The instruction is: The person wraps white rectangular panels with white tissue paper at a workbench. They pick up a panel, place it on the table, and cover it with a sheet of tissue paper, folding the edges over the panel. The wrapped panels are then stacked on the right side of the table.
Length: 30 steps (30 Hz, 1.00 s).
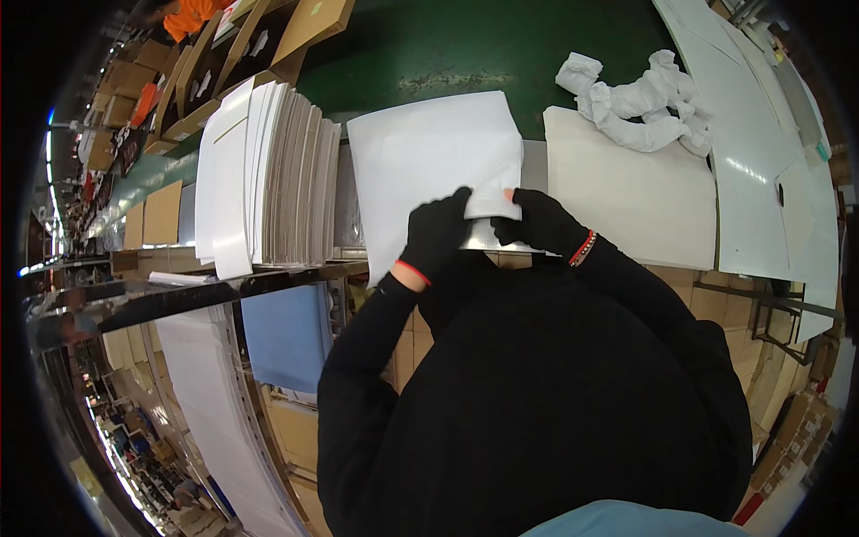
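A large white sheet of paper lies on the workbench in front of me. Its near right part is folded or rolled into a small white bundle; whatever may be inside is hidden. My left hand, in a black glove, grips the left end of this bundle. At the right end, my right hand, also gloved in black, has its fingers closed around the paper, with a bare thumb tip on top. To the right, several crumpled white paper-wrapped pieces rest on a flat stack of off-white paper.
On the left stands a tall stack of white and grey sheets. Open cardboard boxes sit behind it. A green table surface runs along the back, and a pale board is at the right. Lower left, a blue sheet stack lies below bench height.
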### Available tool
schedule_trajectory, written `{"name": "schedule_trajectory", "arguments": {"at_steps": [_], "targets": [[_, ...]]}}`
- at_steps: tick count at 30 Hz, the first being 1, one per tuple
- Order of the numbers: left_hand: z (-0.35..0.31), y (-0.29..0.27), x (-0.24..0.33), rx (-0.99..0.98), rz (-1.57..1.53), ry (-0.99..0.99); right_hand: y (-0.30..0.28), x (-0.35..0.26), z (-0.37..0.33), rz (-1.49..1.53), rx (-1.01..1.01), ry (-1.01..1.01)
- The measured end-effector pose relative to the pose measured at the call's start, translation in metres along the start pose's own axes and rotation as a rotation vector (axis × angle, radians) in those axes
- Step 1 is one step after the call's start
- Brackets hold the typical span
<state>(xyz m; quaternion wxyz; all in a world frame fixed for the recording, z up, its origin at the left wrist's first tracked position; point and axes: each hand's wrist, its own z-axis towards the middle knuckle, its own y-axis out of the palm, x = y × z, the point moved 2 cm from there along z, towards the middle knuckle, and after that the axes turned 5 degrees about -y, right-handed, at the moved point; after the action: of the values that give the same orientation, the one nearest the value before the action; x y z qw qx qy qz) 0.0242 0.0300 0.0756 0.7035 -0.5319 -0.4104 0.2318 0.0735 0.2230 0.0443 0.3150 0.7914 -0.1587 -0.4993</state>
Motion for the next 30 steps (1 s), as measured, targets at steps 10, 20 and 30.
{"name": "schedule_trajectory", "arguments": {"at_steps": [10,20,30], "targets": [[0.132,-0.169,-0.044,0.699,-0.597,-0.172,0.022,0.015,0.026,0.404,0.045,0.380],[0.009,0.000,-0.100,0.644,-1.688,-0.733,-0.018,-0.007,0.060,0.196,0.140,-0.110],[-0.097,0.126,-0.106,0.562,-1.395,-1.224,-0.062,0.038,0.002,-0.576,0.265,0.082]]}}
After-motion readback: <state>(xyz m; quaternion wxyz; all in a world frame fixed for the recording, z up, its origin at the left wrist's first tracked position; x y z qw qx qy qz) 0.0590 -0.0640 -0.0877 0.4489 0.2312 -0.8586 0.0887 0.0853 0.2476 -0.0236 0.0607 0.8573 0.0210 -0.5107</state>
